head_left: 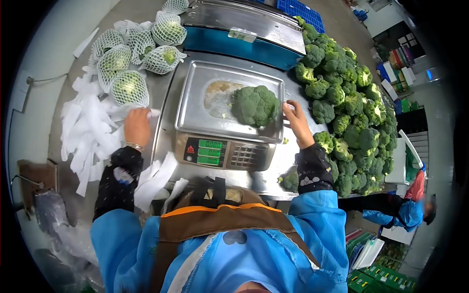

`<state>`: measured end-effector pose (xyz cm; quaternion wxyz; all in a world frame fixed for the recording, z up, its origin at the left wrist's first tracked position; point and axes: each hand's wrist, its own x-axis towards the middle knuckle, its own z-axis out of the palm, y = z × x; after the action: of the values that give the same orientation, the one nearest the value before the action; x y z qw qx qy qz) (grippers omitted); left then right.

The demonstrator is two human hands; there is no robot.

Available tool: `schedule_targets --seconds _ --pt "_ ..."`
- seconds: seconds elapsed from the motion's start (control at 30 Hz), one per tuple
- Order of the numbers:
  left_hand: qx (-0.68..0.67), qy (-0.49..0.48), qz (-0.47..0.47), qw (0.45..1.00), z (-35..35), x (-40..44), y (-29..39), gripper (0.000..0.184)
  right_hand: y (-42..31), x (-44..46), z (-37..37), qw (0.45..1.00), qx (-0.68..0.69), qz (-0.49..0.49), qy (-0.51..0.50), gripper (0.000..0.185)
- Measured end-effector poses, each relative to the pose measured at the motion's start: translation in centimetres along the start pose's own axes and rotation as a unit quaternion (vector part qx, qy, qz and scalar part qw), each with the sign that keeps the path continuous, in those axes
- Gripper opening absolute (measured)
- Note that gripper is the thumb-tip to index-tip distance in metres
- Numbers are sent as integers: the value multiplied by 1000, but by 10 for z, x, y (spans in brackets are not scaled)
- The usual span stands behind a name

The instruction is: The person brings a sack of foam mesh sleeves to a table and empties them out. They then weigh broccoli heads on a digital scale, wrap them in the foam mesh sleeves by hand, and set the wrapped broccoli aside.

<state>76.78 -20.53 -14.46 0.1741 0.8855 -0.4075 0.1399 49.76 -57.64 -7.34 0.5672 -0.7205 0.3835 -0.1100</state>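
Observation:
One broccoli head [256,106] lies on the right part of the metal scale tray [195,110]. Below the tray, the scale's green display [210,152] is lit. My right hand [298,123] is at the tray's right edge, fingers apart, holding nothing. My left hand [137,128] is closed at the edge of the pile of white foam nets [88,127], its fingers pinched at a bit of white foam. Just above it sits a net-wrapped broccoli [129,88].
Several more net-wrapped heads [168,29] fill the upper left. A large heap of broccoli [351,112] covers the right side. Behind the scale stands a metal and teal machine [239,44]. Another person [410,212] is at the far right.

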Motion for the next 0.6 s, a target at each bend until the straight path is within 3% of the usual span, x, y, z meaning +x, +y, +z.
schedule_targets --seconds 0.1,0.17,0.23,0.3,0.37,0.4,0.5,0.6 --pt "-137 94 16 986 -65 32 53 34 -36 -27 -2 992 41 -119 5 44" --pt "-468 24 -49 882 -113 60 110 37 -80 -49 13 967 115 -217 -74 50" --pt "-570 -125 25 812 -136 82 143 37 -112 -64 36 927 82 -348 -111 64" --pt "-554 -150 127 809 -144 97 176 35 -136 -75 58 908 53 -404 -96 57" --pt "-610 -154 152 763 -135 104 199 31 -129 -70 56 931 41 -349 -102 44" --pt "-633 -152 140 746 -132 105 207 30 -128 -73 59 917 120 -372 -77 33" --pt "-592 -209 86 773 -119 106 218 36 -113 -79 39 932 80 -354 -14 40" --pt "-624 -256 69 735 -97 101 225 42 -86 -83 25 952 75 -295 16 28"
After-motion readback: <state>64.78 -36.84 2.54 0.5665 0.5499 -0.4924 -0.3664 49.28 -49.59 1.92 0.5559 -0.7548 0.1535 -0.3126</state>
